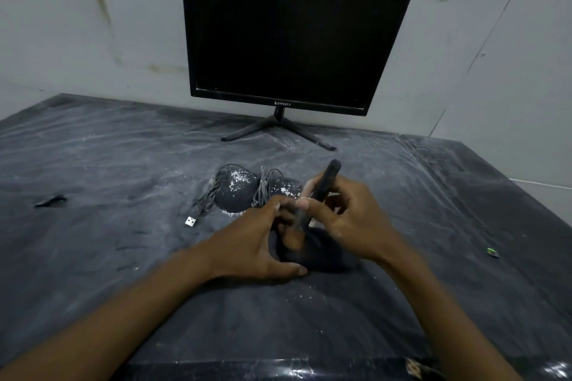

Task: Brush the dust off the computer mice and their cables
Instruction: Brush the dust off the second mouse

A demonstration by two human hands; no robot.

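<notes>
The right hand (349, 219) grips a dark brush (318, 195) by its handle, fingers curled round it, the handle slanting up and away toward the monitor and the bristle end pointing down onto a black mouse (322, 257) near the middle of the bench (93, 164). The bristles are blurred. The left hand (257, 244) holds that mouse from its left side, thumb stretched along the near edge and fingers curled over the far side, steadying it on the surface.

Just beyond the hands lie two more black mice side by side: the left mouse (236, 187) and the right mouse (286, 187), both speckled with white dust. A bundled grey cable (210, 192) lies against the left one, ending in a silver USB plug (191, 221) on the bench. Another coiled cable (263, 185) sits between the two mice.

The bench is covered with a dark, crinkled plastic sheet streaked with white powder. Farther back stands a black monitor (291, 31) with a dark screen on a splayed stand, against a pale wall (62, 25). A small green object (492, 252) lies well apart to the right.
</notes>
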